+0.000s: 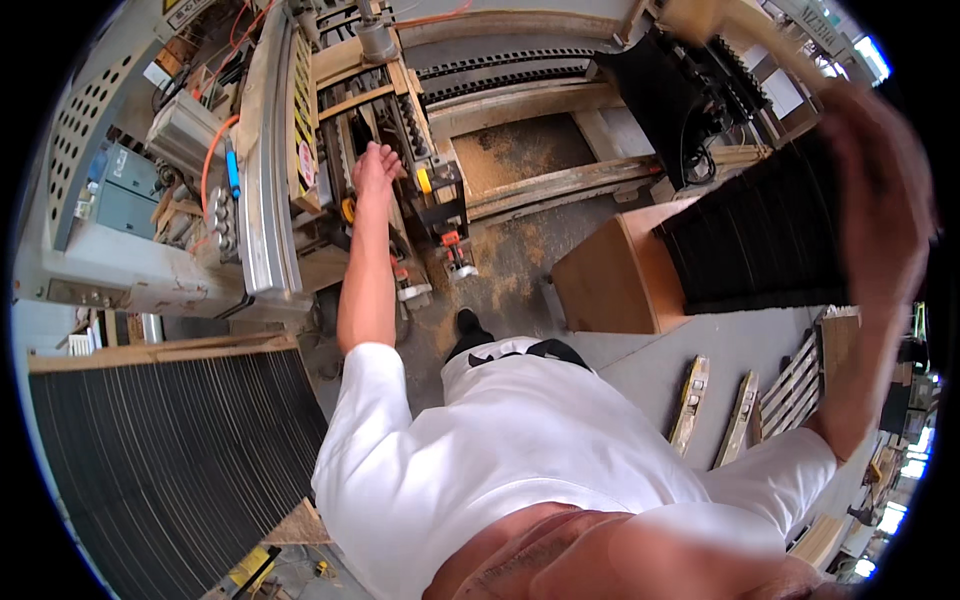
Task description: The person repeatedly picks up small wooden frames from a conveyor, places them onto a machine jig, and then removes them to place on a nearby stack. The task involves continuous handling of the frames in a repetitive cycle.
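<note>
Head view: the left hand [375,165] is reaching, fingers spread and holding nothing, into the machine [345,120] at upper centre. The right hand [880,200], blurred at right, grip unclear, is hovering by 1 black stack [760,240].

Sawdust-strewn floor [520,260] bears wooden box [610,275] and slats [690,400].

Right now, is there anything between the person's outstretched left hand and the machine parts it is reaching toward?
Nothing visible does. The left hand is open and stretched out right at the machine's dark wooden-framed feed section, with no object between them. The right hand is raised apart, blurred, near a stack of black ribbed sheets.
</note>
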{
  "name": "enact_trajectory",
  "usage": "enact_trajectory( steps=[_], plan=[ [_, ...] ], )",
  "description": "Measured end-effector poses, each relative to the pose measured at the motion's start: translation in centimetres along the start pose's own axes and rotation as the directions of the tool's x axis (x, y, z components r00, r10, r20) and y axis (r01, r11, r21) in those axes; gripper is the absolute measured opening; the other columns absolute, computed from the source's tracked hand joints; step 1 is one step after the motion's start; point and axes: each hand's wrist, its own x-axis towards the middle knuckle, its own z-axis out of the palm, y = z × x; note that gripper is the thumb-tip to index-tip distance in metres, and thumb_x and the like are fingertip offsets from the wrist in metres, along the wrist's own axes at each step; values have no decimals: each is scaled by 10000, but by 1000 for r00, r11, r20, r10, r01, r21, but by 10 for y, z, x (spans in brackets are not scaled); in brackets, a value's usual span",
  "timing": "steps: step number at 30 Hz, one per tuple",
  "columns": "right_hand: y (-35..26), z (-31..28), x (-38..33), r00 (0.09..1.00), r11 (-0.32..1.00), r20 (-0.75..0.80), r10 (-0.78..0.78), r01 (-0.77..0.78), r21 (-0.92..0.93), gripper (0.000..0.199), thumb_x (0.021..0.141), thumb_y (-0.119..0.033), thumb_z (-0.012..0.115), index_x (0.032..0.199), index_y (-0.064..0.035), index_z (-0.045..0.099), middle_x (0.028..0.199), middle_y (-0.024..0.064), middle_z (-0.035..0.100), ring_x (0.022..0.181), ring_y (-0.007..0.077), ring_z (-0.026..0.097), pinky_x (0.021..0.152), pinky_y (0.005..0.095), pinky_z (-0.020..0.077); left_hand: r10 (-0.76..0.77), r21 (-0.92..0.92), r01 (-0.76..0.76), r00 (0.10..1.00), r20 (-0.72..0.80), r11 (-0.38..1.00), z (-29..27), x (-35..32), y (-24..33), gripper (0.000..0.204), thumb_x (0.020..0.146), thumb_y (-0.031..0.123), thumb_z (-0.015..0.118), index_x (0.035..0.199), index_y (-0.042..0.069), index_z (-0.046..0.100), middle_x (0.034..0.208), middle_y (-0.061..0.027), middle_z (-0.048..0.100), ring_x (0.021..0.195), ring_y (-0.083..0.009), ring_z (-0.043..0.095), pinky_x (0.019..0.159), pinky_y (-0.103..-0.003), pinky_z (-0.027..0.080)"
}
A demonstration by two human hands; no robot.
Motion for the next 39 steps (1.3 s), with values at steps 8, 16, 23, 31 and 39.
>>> enact_trajectory(
  steps=[8,16,23,31,39],
  plan=[
    [-105,187,14,997,947,79,5,-30,320,209,726,-26,730,920,-42,655,976,84,665,905,267,619,792,353,498,-93,-282,81,995,-31,956,55,141,20,696,965,354,534,1489,72,172,1520,-201,206,1391,-372,261,1114,-478,346],
    [-142,338,59,996,837,69,-54,8,547,170,789,-114,690,949,-64,666,964,68,674,889,269,604,807,369,479,-102,-448,38,988,-119,893,14,107,9,408,951,240,577,1282,30,461,1258,-157,496,1178,-296,505,921,-452,530],
    [-213,496,116,973,721,-4,-230,173,671,180,812,-173,665,968,-83,674,919,58,673,843,282,590,781,393,475,-166,-386,162,986,23,908,-16,-99,-32,322,966,216,557,1241,56,508,1191,-103,587,1075,-241,596,913,-406,517],
    [-289,595,146,953,639,-119,-277,276,718,175,815,-184,663,970,-107,679,885,52,673,871,264,587,790,389,463,-163,-317,121,980,-111,941,-47,-254,-46,300,975,174,531,1246,54,488,1249,-103,570,1113,-231,589,954,-410,509],
    [-276,625,185,923,683,-72,-379,331,652,178,813,-166,638,983,-131,678,882,60,691,909,255,597,781,406,442,-138,-368,-45,879,-457,929,-57,-314,-89,320,945,211,591,1221,64,525,1198,-87,600,1104,-227,589,979,-403,476]
  ],
)
